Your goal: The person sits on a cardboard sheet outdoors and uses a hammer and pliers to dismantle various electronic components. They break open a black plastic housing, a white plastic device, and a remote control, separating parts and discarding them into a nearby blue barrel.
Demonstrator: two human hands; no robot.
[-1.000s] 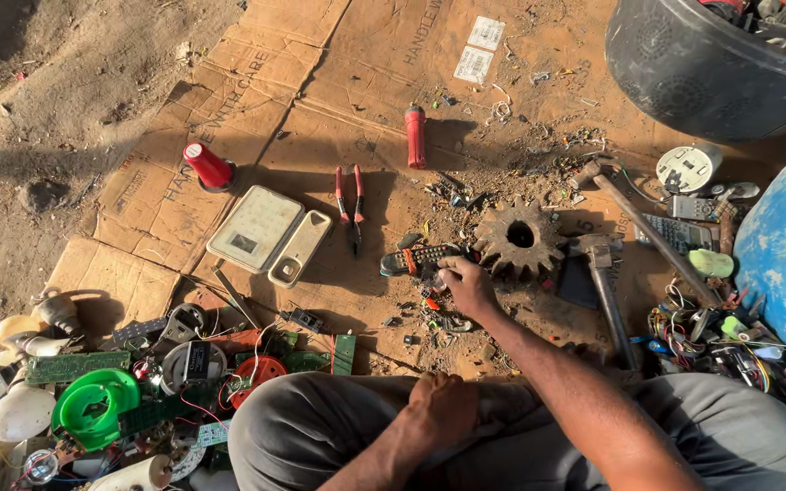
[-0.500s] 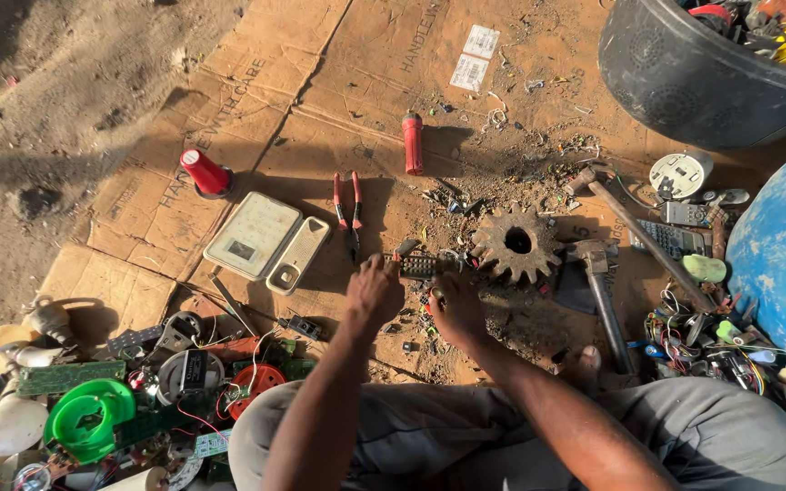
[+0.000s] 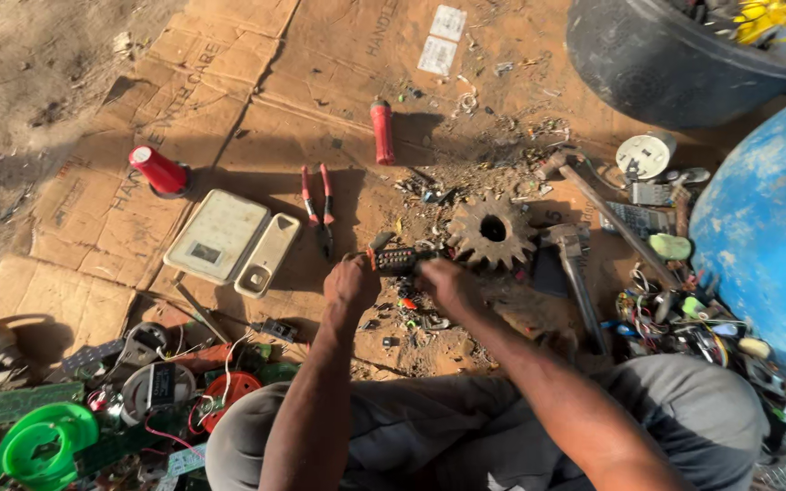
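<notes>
1. Head view, centre of the frame: the left hand [image 3: 349, 282] and the right hand [image 3: 447, 280] meet over a small dark remote [image 3: 402, 261] with rows of buttons. Both hands are closed on it, the left at its left end and the right at its right end; the fingers curl under it, so I cannot tell how tight the hold is.
2. Just right of the remote lies a rusty gear [image 3: 493, 231], very near the right hand. Right of the gear rests a hammer [image 3: 575, 273], and a long rod [image 3: 618, 225] slants beside it.
3. Above the hands, red-handled pliers [image 3: 317, 209] lie on the cardboard [image 3: 229, 118], and a red torch [image 3: 382, 132] lies higher up. At centre left are a pale scale [image 3: 218, 235] and a red cap [image 3: 158, 171].
4. Lower left: a pile of boards, wires and a green reel [image 3: 43, 450]. Right edge: a blue drum [image 3: 765, 227]; upper right, a black tub [image 3: 665, 64].
5. Risk, as I judge it: small screws and chips lie in the dirt [image 3: 411, 314] under the hands, so a part falling from the remote can be lost among them. The gear teeth are near the right knuckles, and a slip of the hand may scrape them. The remote has no support under it, so a hard twist may crack the casing.
</notes>
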